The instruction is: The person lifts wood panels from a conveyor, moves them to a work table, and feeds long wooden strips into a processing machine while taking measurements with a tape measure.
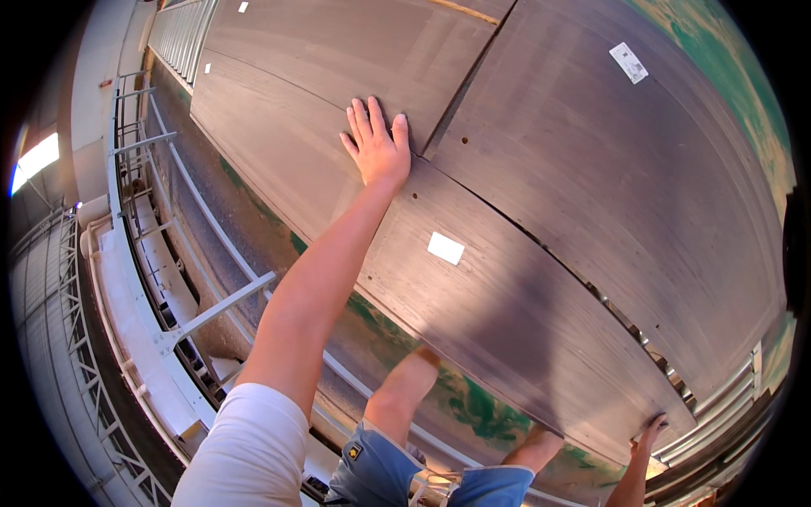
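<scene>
My left hand (378, 152) lies flat with fingers spread on the brown boards, by the corner where several of them meet. Under my left forearm runs the near edge of the closest brown board (498, 296), which carries a white label (446, 248) and small round holes. At that board's lower right end, my right hand (647, 435) grips its edge, with the fingers partly hidden. A narrow gap separates this board from the large board (625, 186) beyond it, which also bears a white label (628, 63).
Metal rollers (183, 38) extend past the boards at the far left, and more rollers (718, 422) show at the lower right. A white metal rail frame (224, 308) runs along my left. The floor (473, 406) has green and brown patches. My legs stand close to the boards.
</scene>
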Tool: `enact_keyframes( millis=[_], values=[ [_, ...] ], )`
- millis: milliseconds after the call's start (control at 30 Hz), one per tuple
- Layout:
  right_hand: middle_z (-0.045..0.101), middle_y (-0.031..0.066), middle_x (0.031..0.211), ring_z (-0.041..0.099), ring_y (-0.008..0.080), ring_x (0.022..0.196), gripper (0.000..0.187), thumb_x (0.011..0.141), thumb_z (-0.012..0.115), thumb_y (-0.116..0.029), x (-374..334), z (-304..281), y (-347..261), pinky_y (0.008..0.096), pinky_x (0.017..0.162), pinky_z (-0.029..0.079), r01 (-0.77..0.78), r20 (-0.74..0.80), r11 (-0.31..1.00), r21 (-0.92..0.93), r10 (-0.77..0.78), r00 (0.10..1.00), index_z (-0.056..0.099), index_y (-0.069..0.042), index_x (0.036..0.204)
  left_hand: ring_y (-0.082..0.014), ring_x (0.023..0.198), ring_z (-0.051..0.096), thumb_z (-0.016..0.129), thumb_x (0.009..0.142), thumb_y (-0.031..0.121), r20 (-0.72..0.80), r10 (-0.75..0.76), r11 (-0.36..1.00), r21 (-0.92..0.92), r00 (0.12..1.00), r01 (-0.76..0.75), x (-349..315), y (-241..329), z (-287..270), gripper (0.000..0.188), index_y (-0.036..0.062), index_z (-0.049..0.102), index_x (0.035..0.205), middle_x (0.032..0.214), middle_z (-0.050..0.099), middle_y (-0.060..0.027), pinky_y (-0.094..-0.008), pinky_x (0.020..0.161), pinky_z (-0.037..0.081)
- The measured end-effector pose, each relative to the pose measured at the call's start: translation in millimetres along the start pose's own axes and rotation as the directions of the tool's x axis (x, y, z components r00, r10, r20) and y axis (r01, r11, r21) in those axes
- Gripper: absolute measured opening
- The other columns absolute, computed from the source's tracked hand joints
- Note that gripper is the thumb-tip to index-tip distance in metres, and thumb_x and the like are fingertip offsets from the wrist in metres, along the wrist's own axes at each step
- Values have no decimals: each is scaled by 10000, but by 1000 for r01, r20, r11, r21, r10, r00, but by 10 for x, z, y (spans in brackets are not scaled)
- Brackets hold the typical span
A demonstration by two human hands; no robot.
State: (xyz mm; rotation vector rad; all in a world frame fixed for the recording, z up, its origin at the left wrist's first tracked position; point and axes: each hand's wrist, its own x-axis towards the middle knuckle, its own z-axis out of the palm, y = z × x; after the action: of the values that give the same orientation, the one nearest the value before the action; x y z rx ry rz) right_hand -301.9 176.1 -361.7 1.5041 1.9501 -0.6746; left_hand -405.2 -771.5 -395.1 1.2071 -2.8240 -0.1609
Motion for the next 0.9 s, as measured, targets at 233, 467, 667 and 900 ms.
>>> enact_keyframes(
  millis=[233, 467, 667, 900],
  values=[
    [153, 13, 1670, 194, 335, 1494, 1050, 835, 502, -818, 2, -290, -221, 683, 986, 375, -26, 143, 963, -269, 66, 988, 15, -309, 1614, -321, 1545, 91, 442, 961, 657, -37, 73, 993, 99, 997, -69, -75, 259, -83, 847, 111, 262, 1582, 1657, 164, -166, -572, 1220, 57],
    [337, 187, 1591, 340, 346, 1450, 967, 837, 666, -630, 315, -553, -1777, 487, 1164, 289, 265, -233, 886, -382, -369, 899, 314, -102, 1568, -299, 1510, 240, 412, 979, 653, -153, 136, 974, 200, 979, -104, -9, -245, 15, 765, 149, 369, 1552, 1615, 320, -117, -537, 1196, 186],
    [369, 222, 1550, 402, 341, 1404, 1074, 837, 652, -711, 670, -815, -2363, 465, 1130, 363, 455, -168, 890, -19, -451, 876, 252, -34, 1569, -257, 1532, 178, 342, 953, 743, -138, 117, 991, 83, 983, -107, 78, -184, 330, 812, 228, 307, 1580, 1652, 235, -83, -558, 1203, 144],
    [364, 83, 1576, 394, 293, 1406, 948, 900, 576, -704, 315, -230, -2504, 502, 1123, 352, 295, -89, 952, -82, -301, 949, 310, -72, 1555, -314, 1512, 235, 443, 962, 671, -160, 140, 984, 128, 977, -120, -12, -336, -106, 788, 136, 391, 1538, 1622, 292, -148, -546, 1200, 177]
  ],
)
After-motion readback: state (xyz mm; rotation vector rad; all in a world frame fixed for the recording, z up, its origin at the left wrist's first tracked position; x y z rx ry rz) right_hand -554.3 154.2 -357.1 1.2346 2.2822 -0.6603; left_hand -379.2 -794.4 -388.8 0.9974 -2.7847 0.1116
